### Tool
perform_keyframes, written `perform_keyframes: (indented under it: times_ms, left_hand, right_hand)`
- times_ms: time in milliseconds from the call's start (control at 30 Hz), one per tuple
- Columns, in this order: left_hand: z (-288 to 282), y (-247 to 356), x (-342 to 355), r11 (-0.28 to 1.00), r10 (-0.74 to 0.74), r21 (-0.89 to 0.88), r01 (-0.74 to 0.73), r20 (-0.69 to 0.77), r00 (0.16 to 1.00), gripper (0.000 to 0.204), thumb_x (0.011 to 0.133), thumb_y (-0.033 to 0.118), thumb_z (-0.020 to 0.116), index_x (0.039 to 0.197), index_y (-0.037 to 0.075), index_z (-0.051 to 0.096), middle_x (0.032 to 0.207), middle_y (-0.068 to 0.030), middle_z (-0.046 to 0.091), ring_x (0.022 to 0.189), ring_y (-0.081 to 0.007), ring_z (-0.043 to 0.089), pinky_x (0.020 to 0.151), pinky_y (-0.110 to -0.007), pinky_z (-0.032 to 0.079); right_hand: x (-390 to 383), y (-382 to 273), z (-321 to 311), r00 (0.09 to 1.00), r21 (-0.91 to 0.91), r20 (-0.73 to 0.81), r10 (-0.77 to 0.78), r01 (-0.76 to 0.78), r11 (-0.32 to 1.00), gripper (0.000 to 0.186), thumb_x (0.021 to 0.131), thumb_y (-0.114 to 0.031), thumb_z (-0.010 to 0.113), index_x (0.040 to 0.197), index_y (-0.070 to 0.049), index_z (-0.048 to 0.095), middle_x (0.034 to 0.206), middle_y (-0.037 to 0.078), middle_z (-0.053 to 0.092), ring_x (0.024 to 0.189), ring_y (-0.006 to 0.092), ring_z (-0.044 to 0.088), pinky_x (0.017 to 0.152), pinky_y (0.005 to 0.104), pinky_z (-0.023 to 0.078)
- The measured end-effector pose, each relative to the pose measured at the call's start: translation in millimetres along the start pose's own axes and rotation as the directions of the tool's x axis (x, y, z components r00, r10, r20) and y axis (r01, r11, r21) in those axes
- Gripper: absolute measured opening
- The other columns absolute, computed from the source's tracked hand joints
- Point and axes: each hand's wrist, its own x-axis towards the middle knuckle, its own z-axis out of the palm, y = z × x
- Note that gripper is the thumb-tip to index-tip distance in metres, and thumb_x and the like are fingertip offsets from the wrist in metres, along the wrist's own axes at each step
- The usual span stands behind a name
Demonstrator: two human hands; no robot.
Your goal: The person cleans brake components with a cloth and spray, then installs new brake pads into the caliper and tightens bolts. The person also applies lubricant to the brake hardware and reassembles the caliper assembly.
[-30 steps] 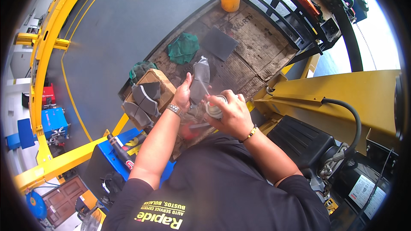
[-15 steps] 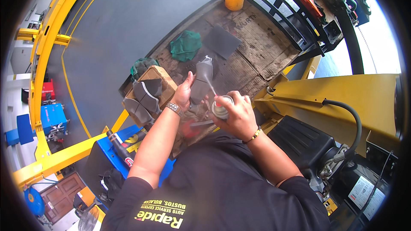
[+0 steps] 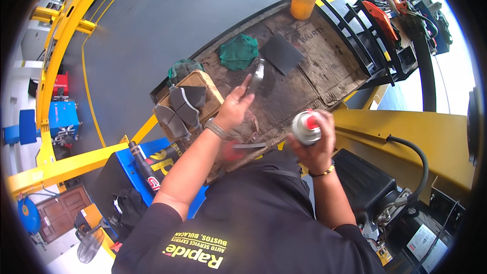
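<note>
My left hand (image 3: pixel 234 107) is closed on a dark grey brake pad (image 3: pixel 257 77), now edge-on and slightly blurred above the bench. In my right hand (image 3: pixel 321 148) is an aerosol spray can (image 3: pixel 306 133) with a red top, held apart from the pad and to its right. No spray shows from it at this moment. Several more brake pads (image 3: pixel 186 102) rest against a small cardboard box (image 3: pixel 210 91), left of my left hand. Beyond the held pad lie a green rag (image 3: pixel 238 53) and a dark square sheet (image 3: pixel 282 54).
Stained cardboard (image 3: pixel 329 66) covers the bench top. A yellow bottle (image 3: pixel 304 2) stands at its far end. Close to my body lies a blurred red-handled tool (image 3: pixel 246 146). Yellow steel beams (image 3: pixel 395 122) and a black housing (image 3: pixel 360 177) are on the right.
The spray jet onto the pad has stopped. My right hand has drawn the can away to the right. My left hand has turned the pad from face-up to edge-on.
</note>
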Motion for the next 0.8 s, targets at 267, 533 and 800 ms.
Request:
perform_keyframes:
  times_ms: [267, 533, 800]
  left_hand:
    - [1, 1, -24, 0.298, 0.378, 0.924, -0.24, 0.116, 0.918, 0.075, 0.077, 0.024, 0.075, 0.146, 0.024, 0.045, 0.122, -0.0094, 0.055, 0.114, -0.0305, 0.052, 0.095, -0.049, 0.038]
    - [-37, 21, -59, 0.687, 0.333, 0.702, -0.185, -0.078, 0.94, 0.091, 0.074, 0.017, 0.082, 0.152, 0.019, 0.035, 0.121, -0.0098, 0.062, 0.111, -0.0242, 0.058, 0.1, -0.04, 0.041]
    - [-109, 30, -166, 0.984, -0.161, -0.106, 0.144, -0.176, 0.971, 0.074, 0.082, 0.009, 0.078, 0.148, 0.012, 0.043, 0.122, -0.0061, 0.061, 0.115, -0.0163, 0.055, 0.099, -0.034, 0.046]
  right_hand:
    - [54, 81, 2, 0.944, -0.173, -0.318, 0.092, -0.153, 0.973, 0.089, 0.079, -0.022, 0.084, 0.146, 0.001, 0.031, 0.134, 0.025, 0.05, 0.122, 0.0333, 0.052, 0.105, 0.0429, 0.039]
    - [66, 141, 4, 0.961, -0.397, -0.247, 0.121, -0.214, 0.893, 0.094, 0.075, -0.034, 0.085, 0.147, -0.005, 0.034, 0.127, 0.021, 0.056, 0.12, 0.0365, 0.054, 0.102, 0.0463, 0.041]
    - [71, 133, -25, 0.976, -0.507, -0.214, -0.038, -0.078, 0.858, 0.063, 0.08, -0.028, 0.08, 0.131, -0.003, 0.055, 0.117, 0.016, 0.062, 0.111, 0.0298, 0.059, 0.096, 0.0414, 0.047]
